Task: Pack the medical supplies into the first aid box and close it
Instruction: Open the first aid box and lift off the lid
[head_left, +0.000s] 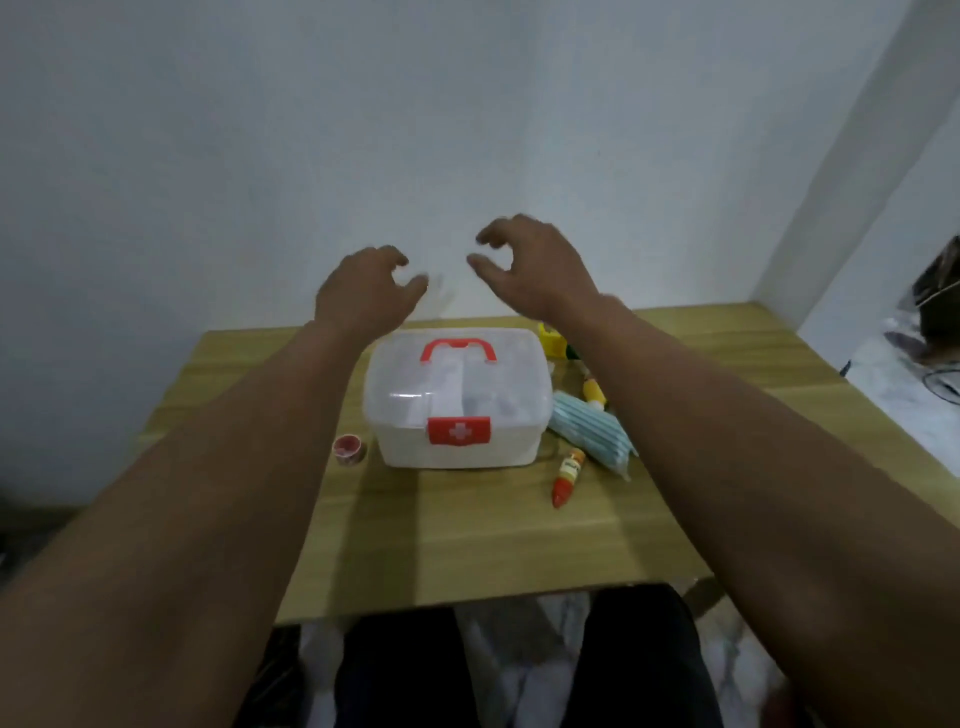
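A white translucent first aid box (457, 402) with a red handle and a red cross latch stands lid down in the middle of the wooden table (467, 545). A pink tape roll (349, 450) lies to its left. On its right lie a pack of blue face masks (589, 434), an orange-capped tube (569, 475), a yellow tube (594, 392) and a yellow item (551, 339) partly hidden by my right forearm. My left hand (363, 293) and my right hand (530, 265) hover raised above and behind the box, fingers curled apart, holding nothing.
A white wall stands right behind the table. Dark clutter and cables (930, 332) lie on a surface at the far right. My lap in dark trousers (519, 670) sits under the near table edge.
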